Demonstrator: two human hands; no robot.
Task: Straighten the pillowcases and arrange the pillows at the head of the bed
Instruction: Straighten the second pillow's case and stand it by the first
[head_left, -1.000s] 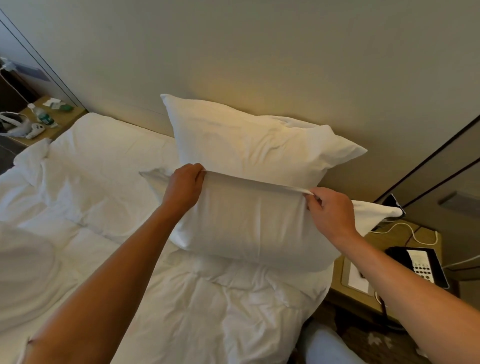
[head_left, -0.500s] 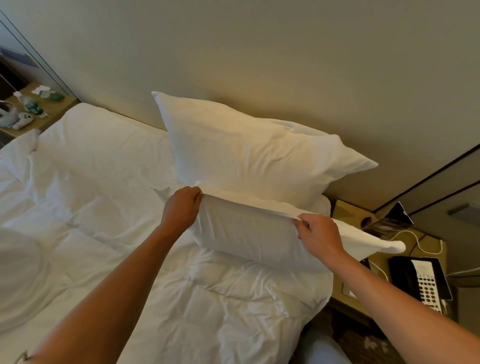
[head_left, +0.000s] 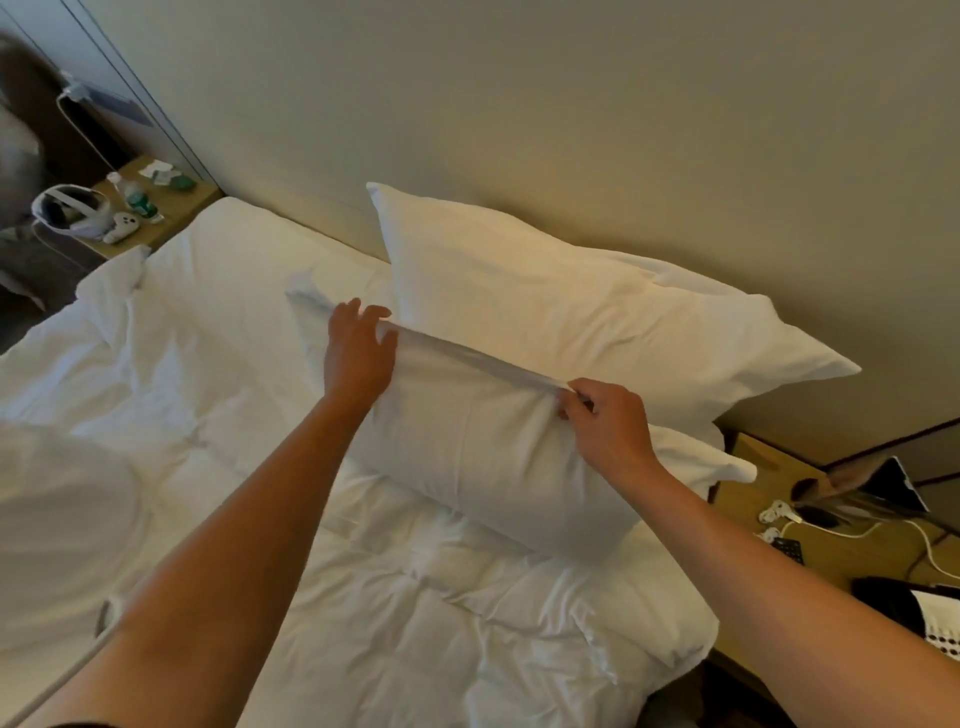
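Observation:
Two white pillows lie at the head of the bed on the right side. The back pillow (head_left: 561, 306) leans upright against the wall. The front pillow (head_left: 483, 457) rests in front of it on the crumpled white duvet (head_left: 415, 623). My left hand (head_left: 358, 348) lies on the front pillow's top edge near its left end, fingers spread. My right hand (head_left: 608, 421) pinches the pillowcase's top seam further right, and the fabric is drawn taut between the two hands.
A wooden nightstand (head_left: 831, 551) on the right holds white cables, a phone and a dark device. A second nightstand (head_left: 171, 208) at the far left holds a headset, a bottle and small items. Another white pillow (head_left: 52, 519) sits at the left edge.
My left hand has opened and spread its fingers on the pillow's edge. The front pillow has been set down against the back pillow. My right hand still pinches the seam.

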